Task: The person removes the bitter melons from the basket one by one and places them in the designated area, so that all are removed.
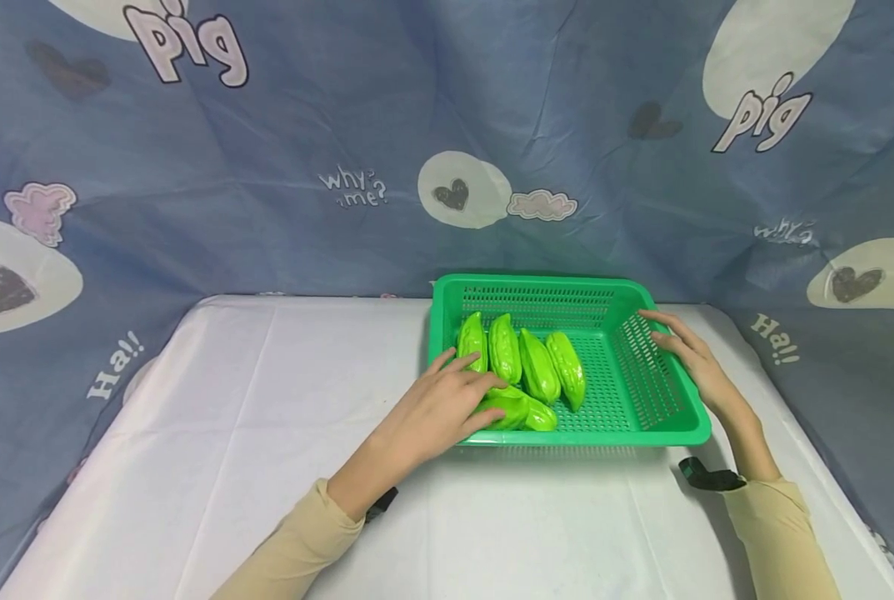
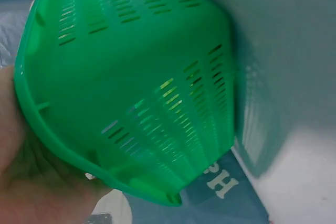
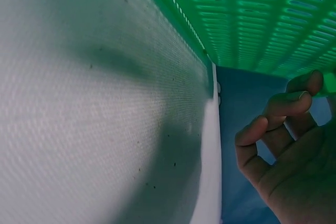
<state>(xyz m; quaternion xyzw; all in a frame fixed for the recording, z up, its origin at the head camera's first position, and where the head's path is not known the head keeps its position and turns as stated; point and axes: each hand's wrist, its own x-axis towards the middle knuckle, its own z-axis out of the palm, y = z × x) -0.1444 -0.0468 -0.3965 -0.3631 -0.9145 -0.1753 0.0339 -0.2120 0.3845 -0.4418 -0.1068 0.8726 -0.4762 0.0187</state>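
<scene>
A green plastic basket [image 1: 671, 437] stands on the white-covered table. Inside, several glossy, bumpy bright green gourds [image 1: 504, 350], like bitter melons, stand side by side at the left. More gourds [image 1: 540, 417] lie crosswise in the front left corner. My left hand [image 1: 435, 408] reaches over that corner, fingers spread loosely above the gourds, thumb beside the front ones. Its palm partly hides them and the rim. At the basket's right wall, my right hand [image 1: 697, 367] has fingertips over the rim; the right wrist view shows several loosely bent fingers [image 3: 289, 106] outside the wall.
A blue patterned cloth [image 1: 282, 150] hangs behind and at both sides of the table. The white table cover [image 1: 192, 467] spreads left and in front of the basket. A dark wrist device [image 1: 705, 475] sticks out below the right sleeve.
</scene>
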